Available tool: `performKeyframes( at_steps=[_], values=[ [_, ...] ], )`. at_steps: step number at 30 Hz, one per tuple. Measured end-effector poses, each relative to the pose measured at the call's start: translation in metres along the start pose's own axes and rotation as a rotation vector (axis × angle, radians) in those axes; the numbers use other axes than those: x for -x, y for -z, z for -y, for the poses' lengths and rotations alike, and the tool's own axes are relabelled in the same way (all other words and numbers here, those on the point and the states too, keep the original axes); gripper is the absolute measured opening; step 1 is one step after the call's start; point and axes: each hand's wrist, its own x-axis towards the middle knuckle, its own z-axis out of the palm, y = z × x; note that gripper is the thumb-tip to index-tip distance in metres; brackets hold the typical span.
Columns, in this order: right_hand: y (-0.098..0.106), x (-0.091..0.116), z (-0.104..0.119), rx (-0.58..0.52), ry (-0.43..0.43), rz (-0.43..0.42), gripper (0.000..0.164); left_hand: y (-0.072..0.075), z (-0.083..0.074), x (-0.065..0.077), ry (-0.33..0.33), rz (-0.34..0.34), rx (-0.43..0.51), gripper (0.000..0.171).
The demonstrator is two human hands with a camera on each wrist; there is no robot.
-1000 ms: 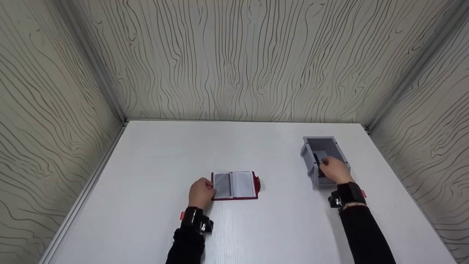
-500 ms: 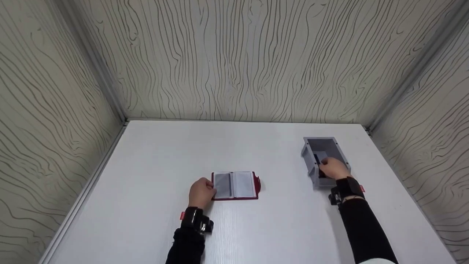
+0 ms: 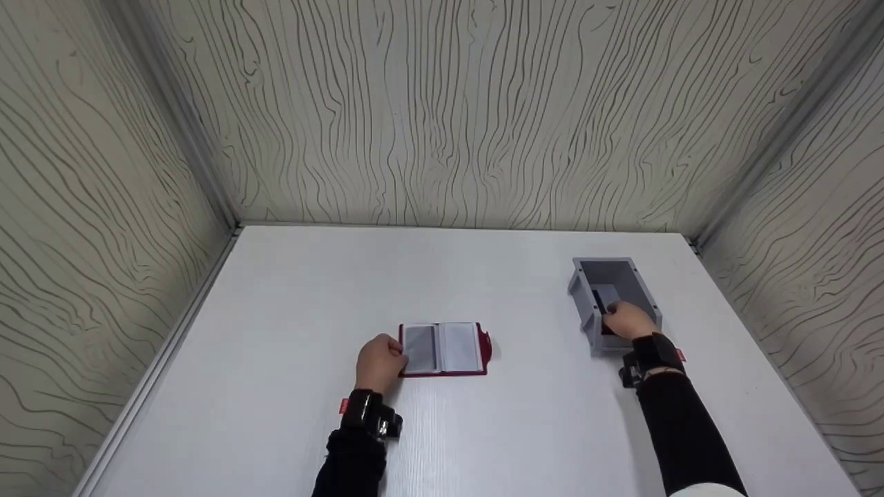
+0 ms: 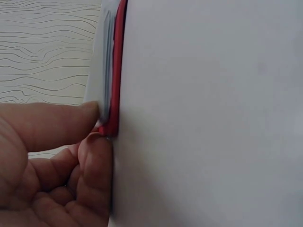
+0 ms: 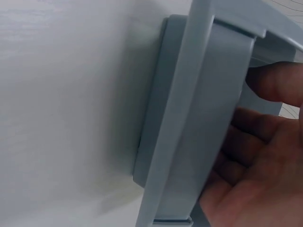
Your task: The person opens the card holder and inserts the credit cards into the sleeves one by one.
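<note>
A small card holder (image 3: pixel 460 348) with a dark red cover lies spread on the white table, its clear sleeves facing up. My left hand (image 3: pixel 378 362) pinches its left edge. In the left wrist view the thumb (image 4: pixel 61 123) presses on the sleeves, with curled fingers at the red cover (image 4: pixel 113 94). My right hand (image 3: pixel 630 320) reaches into a grey plastic bin (image 3: pixel 585 319), fingers curled beside a dark flat strip (image 3: pixel 598 301) along its left wall. The bin's wall (image 5: pixel 203 123) hides the fingertips in the right wrist view, so I cannot tell whether they grip the strip.
The white table (image 3: pixel 331 290) ends at a wood-grain patterned back wall (image 3: pixel 442 124), with similar walls at left and right. Several table widths of the card holder separate nothing else; the bin stands near the right side, its raised rim (image 3: pixel 602 260) around the right hand.
My right hand has shifted slightly back toward me inside the bin, showing more of the dark strip. The left hand and card holder have stayed still.
</note>
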Motion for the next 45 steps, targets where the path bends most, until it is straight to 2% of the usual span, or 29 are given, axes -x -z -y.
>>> performKeyframes(
  at_steps=[15,25,32,45],
  values=[
    [-0.003,-0.004,-0.007,-0.053,0.027,-0.068,0.049,0.000,0.000,0.000,0.016,0.013,0.007,0.013],
    [-0.003,-0.005,-0.009,-0.123,0.006,-0.064,0.050,0.000,0.001,0.000,0.024,0.016,0.003,0.014],
    [-0.002,-0.007,-0.010,-0.134,-0.003,-0.067,0.050,-0.001,0.003,-0.001,-0.006,0.002,-0.010,0.013],
    [-0.001,-0.009,-0.013,-0.164,-0.031,-0.086,0.050,-0.002,0.003,-0.001,-0.024,-0.014,-0.004,0.012]
  ],
)
